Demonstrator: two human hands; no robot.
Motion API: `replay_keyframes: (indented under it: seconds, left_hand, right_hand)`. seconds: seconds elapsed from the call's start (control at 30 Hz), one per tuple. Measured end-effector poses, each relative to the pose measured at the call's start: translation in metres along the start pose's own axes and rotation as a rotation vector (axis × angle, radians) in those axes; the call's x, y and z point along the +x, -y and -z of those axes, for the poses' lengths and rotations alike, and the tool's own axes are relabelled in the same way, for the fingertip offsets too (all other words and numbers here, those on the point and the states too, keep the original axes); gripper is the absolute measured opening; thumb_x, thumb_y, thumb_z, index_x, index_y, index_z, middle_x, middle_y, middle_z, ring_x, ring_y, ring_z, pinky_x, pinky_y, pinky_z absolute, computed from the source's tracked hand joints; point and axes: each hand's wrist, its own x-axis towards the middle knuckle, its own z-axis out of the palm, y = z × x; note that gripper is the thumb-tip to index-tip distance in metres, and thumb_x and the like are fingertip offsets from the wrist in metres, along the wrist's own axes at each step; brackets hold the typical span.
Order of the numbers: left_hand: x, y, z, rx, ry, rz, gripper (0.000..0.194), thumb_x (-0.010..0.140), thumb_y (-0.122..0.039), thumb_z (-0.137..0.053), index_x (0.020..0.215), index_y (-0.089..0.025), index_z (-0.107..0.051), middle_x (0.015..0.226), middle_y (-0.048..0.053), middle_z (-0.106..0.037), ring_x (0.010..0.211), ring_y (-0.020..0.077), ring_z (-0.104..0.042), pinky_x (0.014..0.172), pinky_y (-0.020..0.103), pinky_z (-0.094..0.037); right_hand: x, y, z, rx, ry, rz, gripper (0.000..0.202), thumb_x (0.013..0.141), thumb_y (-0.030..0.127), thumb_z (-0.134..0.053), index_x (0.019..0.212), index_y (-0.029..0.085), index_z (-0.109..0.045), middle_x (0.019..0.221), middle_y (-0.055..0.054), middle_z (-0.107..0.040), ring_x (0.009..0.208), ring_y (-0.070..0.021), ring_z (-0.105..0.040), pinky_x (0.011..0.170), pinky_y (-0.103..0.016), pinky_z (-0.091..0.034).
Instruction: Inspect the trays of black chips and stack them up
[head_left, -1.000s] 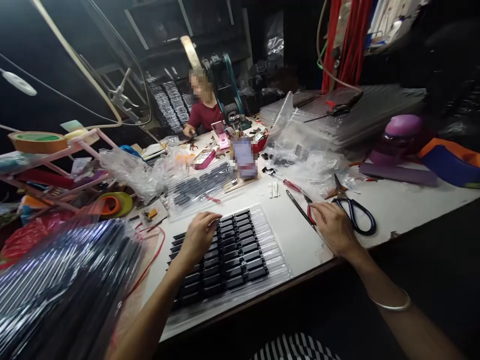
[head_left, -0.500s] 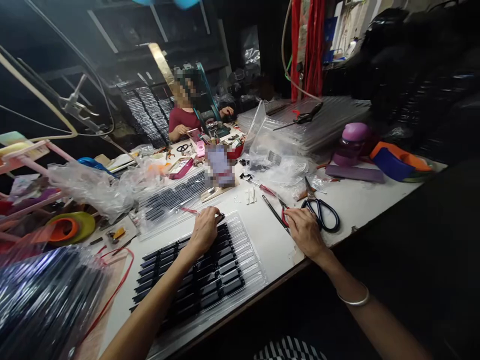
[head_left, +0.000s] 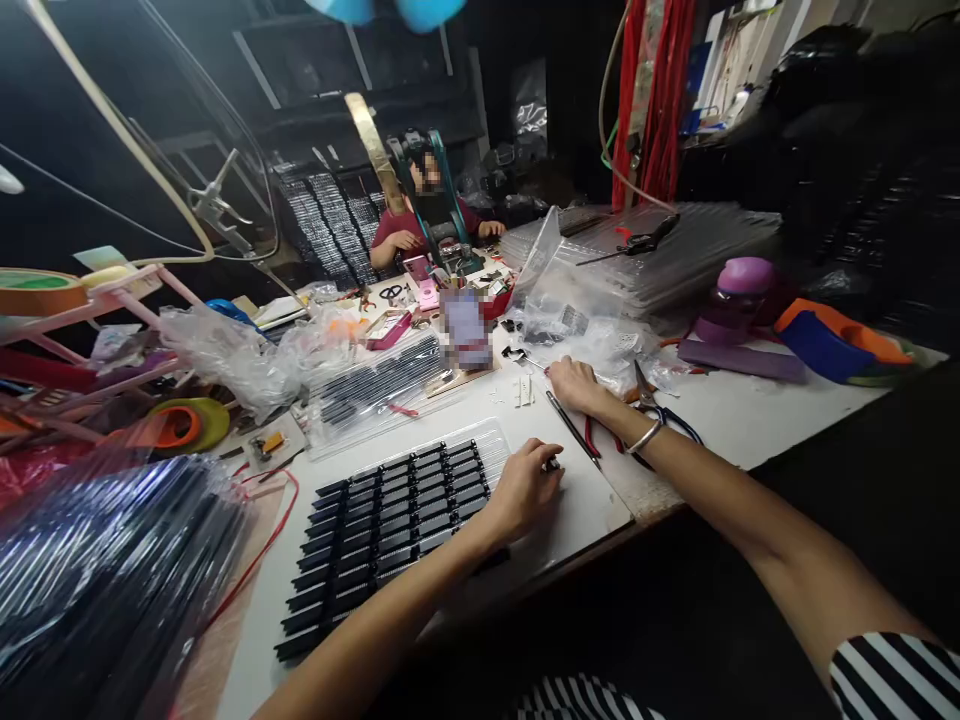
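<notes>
My left hand (head_left: 527, 490) is closed on a small black part (head_left: 553, 464), just off the right edge of the clear plastic tray (head_left: 495, 437). Rows of black comb-toothed pieces (head_left: 397, 510) fill most of that tray. Farther up the table, my right hand (head_left: 576, 385) closes over the handle of a thin screwdriver (head_left: 534, 363); its metal shaft points left, and the fingers hide the handle. Beside that hand lie a dark pen-like rod (head_left: 571, 428), red-handled pliers (head_left: 590, 437) partly under the wrist, and large scissors (head_left: 681, 424) partly behind the forearm.
Behind the tray is a second tray of dark strips (head_left: 382, 385). Plastic bags (head_left: 232, 360) and a wrapped bundle (head_left: 127, 570) crowd the left. A purple bottle (head_left: 739, 290) and a tape dispenser (head_left: 840, 340) stand right. A co-worker (head_left: 397, 235) sits opposite beside a press.
My left hand has moved right, from over the tray to beyond its edge, with the small black part. My right hand has left the pliers and reached forward onto the screwdriver. The view has shifted.
</notes>
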Motion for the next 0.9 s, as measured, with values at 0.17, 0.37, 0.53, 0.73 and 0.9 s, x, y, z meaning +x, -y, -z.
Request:
replay_keyframes:
  seconds: [0.17, 0.37, 0.53, 0.73, 0.9]
  left_hand:
    - [-0.001, 0.009, 0.002, 0.021, 0.066, 0.027, 0.033, 0.079, -0.02, -0.056, 0.112, -0.016, -0.063, 0.094, 0.007, -0.071, 0.079, 0.0172, -0.065, 0.076, 0.03, -0.05]
    - [-0.003, 0.009, 0.001, 0.005, 0.062, 0.032, 0.034, 0.081, -0.022, -0.053, 0.111, -0.014, -0.064, 0.097, 0.009, -0.07, 0.079, 0.0179, -0.063, 0.078, 0.031, -0.048]
    - [-0.005, 0.003, 0.004, 0.013, 0.093, 0.001, 0.027, 0.081, -0.022, -0.053, 0.101, -0.016, -0.068, 0.085, 0.007, -0.068, 0.072, 0.0168, -0.058, 0.071, 0.029, -0.045]
    - [-0.006, 0.0, 0.004, -0.007, 0.068, 0.019, 0.02, 0.08, -0.024, -0.053, 0.086, -0.014, -0.069, 0.07, 0.003, -0.063, 0.06, 0.0129, -0.049, 0.059, 0.025, -0.039]
    - [-0.006, 0.001, 0.004, -0.017, 0.062, 0.012, 0.017, 0.079, -0.022, -0.053, 0.082, -0.014, -0.069, 0.061, -0.001, -0.058, 0.053, 0.0099, -0.043, 0.054, 0.023, -0.037]
  right_hand:
    - [-0.026, -0.014, 0.017, 0.192, -0.066, -0.026, 0.025, 0.087, 0.029, -0.06, 0.106, 0.014, -0.058, 0.103, -0.007, -0.062, 0.089, -0.0189, -0.061, 0.078, -0.038, -0.052]
    - [-0.103, -0.027, 0.022, 0.535, -0.193, 0.109, 0.022, 0.09, 0.026, -0.045, 0.111, 0.019, -0.039, 0.088, -0.001, -0.062, 0.066, -0.0123, -0.062, 0.062, -0.026, -0.051]
    - [-0.145, -0.018, 0.011, 0.872, -0.127, 0.216, 0.024, 0.092, 0.043, -0.046, 0.099, 0.02, -0.044, 0.076, -0.002, -0.064, 0.058, -0.0142, -0.062, 0.05, -0.026, -0.049]
    - [-0.165, 0.001, 0.015, 0.849, -0.341, 0.436, 0.017, 0.095, 0.036, -0.042, 0.099, 0.021, -0.049, 0.09, -0.007, -0.065, 0.066, -0.0147, -0.062, 0.061, -0.03, -0.051]
    - [-0.163, 0.011, 0.012, 0.696, -0.312, 0.584, 0.01, 0.095, 0.031, -0.042, 0.095, 0.023, -0.048, 0.077, -0.002, -0.061, 0.061, -0.0143, -0.059, 0.057, -0.028, -0.048]
